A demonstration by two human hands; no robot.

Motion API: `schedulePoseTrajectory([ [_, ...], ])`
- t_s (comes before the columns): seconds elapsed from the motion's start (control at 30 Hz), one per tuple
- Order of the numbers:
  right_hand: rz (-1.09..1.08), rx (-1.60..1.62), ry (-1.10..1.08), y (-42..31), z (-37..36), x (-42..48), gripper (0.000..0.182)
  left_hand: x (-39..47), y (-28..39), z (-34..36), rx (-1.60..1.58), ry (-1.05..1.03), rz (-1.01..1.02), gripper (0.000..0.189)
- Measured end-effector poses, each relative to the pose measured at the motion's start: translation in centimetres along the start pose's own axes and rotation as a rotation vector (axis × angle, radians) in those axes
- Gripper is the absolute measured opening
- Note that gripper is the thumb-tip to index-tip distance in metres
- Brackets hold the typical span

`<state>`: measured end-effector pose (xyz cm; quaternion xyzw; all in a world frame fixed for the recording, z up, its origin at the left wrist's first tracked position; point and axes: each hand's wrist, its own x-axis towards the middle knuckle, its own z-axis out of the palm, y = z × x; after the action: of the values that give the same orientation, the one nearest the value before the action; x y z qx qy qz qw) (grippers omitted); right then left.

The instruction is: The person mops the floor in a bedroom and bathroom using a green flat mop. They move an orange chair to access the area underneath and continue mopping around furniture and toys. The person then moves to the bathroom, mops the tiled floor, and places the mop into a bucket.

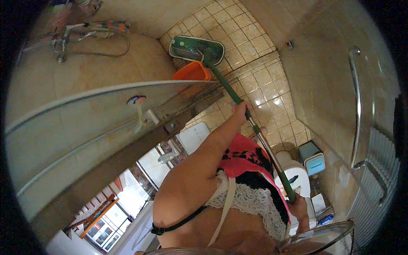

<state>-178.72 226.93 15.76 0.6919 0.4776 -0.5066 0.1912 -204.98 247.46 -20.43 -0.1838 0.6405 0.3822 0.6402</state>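
Observation:
A mop pole (267, 146) with green grips and bare metal sections runs diagonally before me. My left hand (240, 112) is wrapped around its middle, just below the long green section. Lower right, my right hand (298, 207) closes on the pole's green top end. The far end of the pole reaches into an oval green mop bucket (185, 47) with a pale rim; the mop head is not clearly visible there. Beside that bucket stands an orange bucket (193, 71), partly hidden by the glass partition.
A raised sill (251, 68) crosses the tiled floor (258, 92), which looks shiny. The glass partition (95, 108) stands left. Right are a toilet (302, 178) with items on its lid, a bin (314, 162) and a metal grab bar (357, 102). A shower mixer (62, 44) hangs upper left.

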Motion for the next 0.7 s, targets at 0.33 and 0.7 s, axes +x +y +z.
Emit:
schedulePoseTrajectory([
  [0.33,-0.334,0.480,-0.091,3.8,3.5,-0.8,0.028,-2.8,0.8,-2.4,-0.078,-0.194,-0.017,0.015],
  [0.7,-0.061,-0.413,0.462,3.7,2.6,-1.3,0.017,-7.2,3.0,1.7,-0.199,-0.385,-0.124,0.018],
])
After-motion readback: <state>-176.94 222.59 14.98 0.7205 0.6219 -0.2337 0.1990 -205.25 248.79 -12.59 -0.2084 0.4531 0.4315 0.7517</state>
